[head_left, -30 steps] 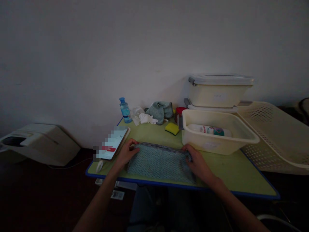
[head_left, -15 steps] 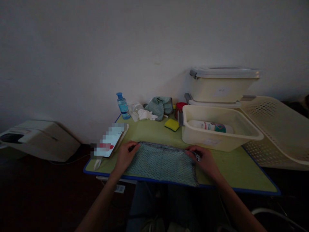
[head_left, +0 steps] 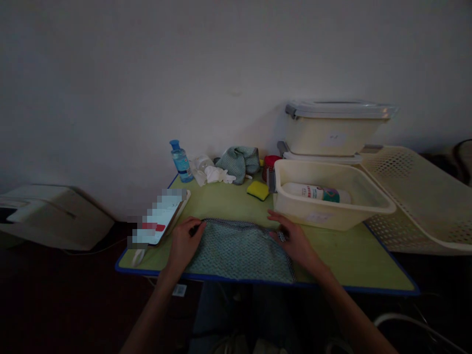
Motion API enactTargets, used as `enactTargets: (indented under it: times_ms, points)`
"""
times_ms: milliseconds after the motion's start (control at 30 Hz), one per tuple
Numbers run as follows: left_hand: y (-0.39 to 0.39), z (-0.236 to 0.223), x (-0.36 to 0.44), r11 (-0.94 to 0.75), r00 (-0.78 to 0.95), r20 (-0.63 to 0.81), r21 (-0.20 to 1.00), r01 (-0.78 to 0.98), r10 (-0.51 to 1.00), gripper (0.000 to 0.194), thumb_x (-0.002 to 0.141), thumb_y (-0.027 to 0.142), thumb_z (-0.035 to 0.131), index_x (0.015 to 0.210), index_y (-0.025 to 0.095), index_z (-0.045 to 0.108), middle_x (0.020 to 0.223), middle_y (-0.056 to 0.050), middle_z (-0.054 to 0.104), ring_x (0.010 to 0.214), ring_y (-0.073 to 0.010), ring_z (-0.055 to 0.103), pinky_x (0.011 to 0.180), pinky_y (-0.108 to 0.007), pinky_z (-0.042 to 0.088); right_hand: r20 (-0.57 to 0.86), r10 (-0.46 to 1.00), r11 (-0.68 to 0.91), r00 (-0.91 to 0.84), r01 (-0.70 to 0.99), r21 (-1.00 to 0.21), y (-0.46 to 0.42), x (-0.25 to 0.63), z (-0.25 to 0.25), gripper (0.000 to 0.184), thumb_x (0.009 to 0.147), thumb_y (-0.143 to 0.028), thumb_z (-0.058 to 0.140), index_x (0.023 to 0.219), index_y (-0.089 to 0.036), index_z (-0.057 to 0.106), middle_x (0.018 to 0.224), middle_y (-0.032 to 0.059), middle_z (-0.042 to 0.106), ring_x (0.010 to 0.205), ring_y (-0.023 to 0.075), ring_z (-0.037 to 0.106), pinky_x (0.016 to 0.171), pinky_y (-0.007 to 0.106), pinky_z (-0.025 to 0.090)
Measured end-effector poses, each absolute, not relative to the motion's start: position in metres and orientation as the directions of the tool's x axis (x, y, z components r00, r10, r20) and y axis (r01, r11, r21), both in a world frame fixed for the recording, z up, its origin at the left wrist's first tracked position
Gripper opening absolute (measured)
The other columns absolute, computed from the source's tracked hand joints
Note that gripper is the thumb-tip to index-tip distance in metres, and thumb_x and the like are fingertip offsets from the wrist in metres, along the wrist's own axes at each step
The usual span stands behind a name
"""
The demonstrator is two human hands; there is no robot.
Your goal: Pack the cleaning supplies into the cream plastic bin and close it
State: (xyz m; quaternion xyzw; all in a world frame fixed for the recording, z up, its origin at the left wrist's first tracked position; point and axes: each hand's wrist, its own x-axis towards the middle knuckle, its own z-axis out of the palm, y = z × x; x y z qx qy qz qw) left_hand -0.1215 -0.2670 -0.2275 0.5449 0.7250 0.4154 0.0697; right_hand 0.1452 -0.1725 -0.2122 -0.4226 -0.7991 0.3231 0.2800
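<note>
A blue-green woven cloth (head_left: 239,253) with a black-and-white checked border lies spread along the table's front edge. My left hand (head_left: 185,241) pinches its far left corner between thumb and fingertips. At the far right corner is my right hand (head_left: 295,243), its index finger raised off and stretched forward. Its thumb rests on the cloth, and a bit of checked border shows inside the hand, gripped against the lower fingers, which are partly hidden. Just beyond lies a yellow sponge (head_left: 257,190) with a dark underside.
A phone (head_left: 162,216) lies left on the green table (head_left: 339,255). Behind stand a blue bottle (head_left: 181,162), white crumpled items (head_left: 217,175), another cloth (head_left: 239,164) and a red container (head_left: 271,166). An open bin (head_left: 313,216) holding a white bottle (head_left: 313,192), lidded boxes (head_left: 332,132) and a basket (head_left: 416,196) stand right.
My right hand has shifted a little left along the cloth's far edge and its index finger has lifted. The cloth's right side has drawn inward. The whole view has turned slightly.
</note>
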Motion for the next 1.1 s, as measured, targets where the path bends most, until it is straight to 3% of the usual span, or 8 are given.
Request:
enactTargets:
  times_ms: [100, 267, 400, 800, 1100]
  points:
    - [-0.267, -0.227, -0.122, 0.054, -0.398, 0.358, 0.682, 0.729, 0.845, 0.025, 0.079, 0.034, 0.049, 0.068, 0.015, 0.061, 0.071, -0.005, 0.061, 0.067, -0.0169, 0.058, 0.066, -0.028, 0.044, 0.107, 0.856, 0.428, -0.506, 0.576, -0.696, -0.166, 0.134, -0.206, 0.064, 0.071, -0.012, 0.054, 0.133, -0.011, 0.036, 0.083, 0.007, 0.066, 0.06, 0.015, 0.056, 0.066, 0.032, 0.049]
    - [-0.267, -0.228, -0.123, 0.048, -0.391, 0.359, 0.683, 0.729, 0.847, 0.025, 0.079, 0.033, 0.049, 0.068, 0.015, 0.061, 0.073, -0.005, 0.062, 0.071, -0.0179, 0.059, 0.069, -0.029, 0.045, 0.108, 0.859, 0.431, -0.5, 0.593, -0.68, -0.158, 0.133, -0.2, 0.076, 0.069, -0.009, 0.058, 0.138, -0.015, 0.028, 0.122, 0.0163, 0.054, 0.086, 0.0193, 0.061, 0.084, 0.037, 0.046]
    - [-0.268, -0.23, -0.123, 0.025, -0.37, 0.363, 0.685, 0.728, 0.855, 0.025, 0.079, 0.033, 0.049, 0.07, 0.014, 0.063, 0.075, -0.005, 0.063, 0.073, -0.0177, 0.059, 0.072, -0.028, 0.045, 0.081, 0.862, 0.414, -0.5, 0.603, -0.682, -0.16, 0.137, -0.2, 0.077, 0.07, -0.008, 0.056, 0.14, -0.016, 0.023, 0.127, 0.018, 0.05, 0.099, 0.0225, 0.059, 0.087, 0.039, 0.045]
    - [-0.268, -0.233, -0.121, -0.059, -0.29, 0.404, 0.662, 0.747, 0.867, 0.025, 0.08, 0.035, 0.052, 0.072, 0.016, 0.065, 0.078, -0.005, 0.064, 0.074, -0.0172, 0.06, 0.071, -0.029, 0.048, 0.142, 0.871, 0.415, -0.471, 0.549, -0.726, -0.159, 0.155, -0.215, 0.081, 0.071, -0.014, 0.054, 0.142, -0.018, 0.016, 0.132, 0.0148, 0.045, 0.109, 0.0254, 0.054, 0.092, 0.043, 0.043]
    - [-0.267, -0.232, -0.12, -0.07, -0.263, 0.383, 0.669, 0.74, 0.885, 0.023, 0.08, 0.032, 0.052, 0.071, 0.016, 0.065, 0.077, -0.005, 0.064, 0.072, -0.016, 0.06, 0.068, -0.027, 0.048, 0.252, 0.873, 0.448, -0.418, 0.483, -0.752, -0.157, 0.173, -0.226, 0.074, 0.074, -0.02, 0.054, 0.14, -0.019, 0.023, 0.136, 0.0107, 0.041, 0.12, 0.024, 0.045, 0.096, 0.041, 0.042]
